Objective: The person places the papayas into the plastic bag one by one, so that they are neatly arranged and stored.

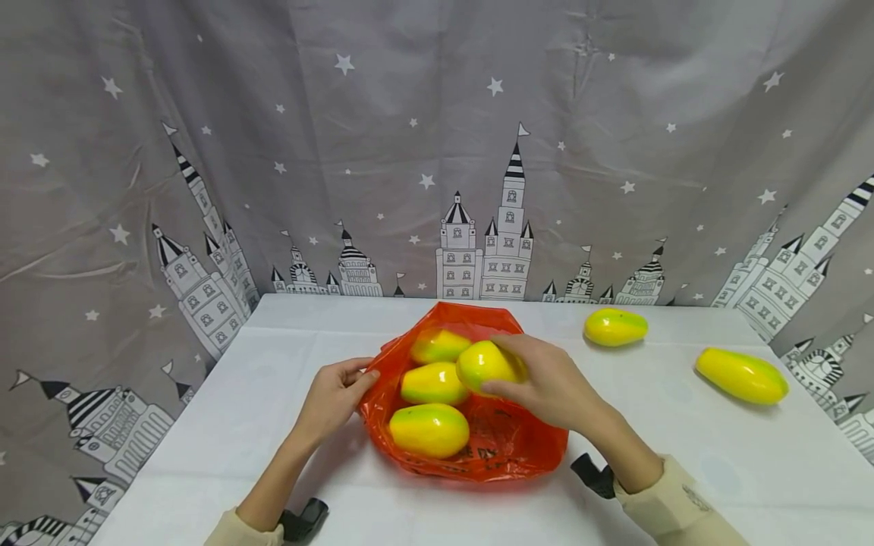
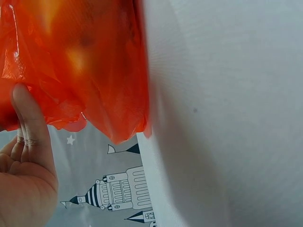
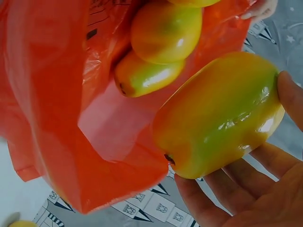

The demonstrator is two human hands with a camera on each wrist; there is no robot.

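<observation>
An opened red plastic bag (image 1: 522,447) lies on the table with its mouth facing me. Its left rim is pinched by my left hand (image 1: 334,398), whose thumb (image 2: 28,109) presses the film in the left wrist view. Inside rest three glossy yellow-green papayas: a front papaya (image 1: 429,431), a middle papaya (image 1: 432,383) and a back papaya (image 1: 437,346). My right hand (image 1: 553,383) grips another papaya (image 3: 222,118) at the bag's mouth, thumb on one side and fingers on the other. In the head view this papaya overlaps the middle one.
To the right of the bag, one papaya (image 1: 614,327) lies near the table's back edge and another papaya (image 1: 740,375) farther right. A white cloth covers the table (image 1: 683,462). Behind it hangs a grey curtain (image 1: 382,152) printed with castles and stars.
</observation>
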